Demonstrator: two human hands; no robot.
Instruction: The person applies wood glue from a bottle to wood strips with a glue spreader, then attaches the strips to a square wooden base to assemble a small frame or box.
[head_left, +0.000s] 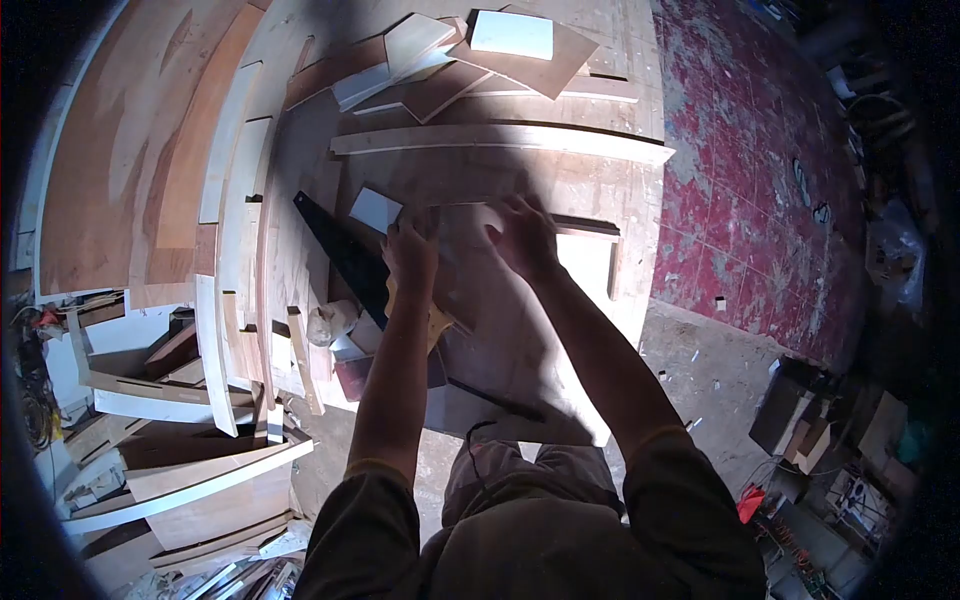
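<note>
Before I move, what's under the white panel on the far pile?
A brown board juts out from under the white panel; whatever lies directly beneath the panel is covered.

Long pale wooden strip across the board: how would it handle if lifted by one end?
The strip should stay fairly stiff, since it looks like solid wood, though so slender a length may flex slightly. Its straight-edged form makes rolling unlikely. Its far end would probably drag or swing, with most of the length beyond the grip.

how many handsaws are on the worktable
1 in view: the dark-bladed handsaw lies on the worktable, its yellowish handle partly covered by the left forearm. Others could be hidden under the scraps or in shadow.
</note>
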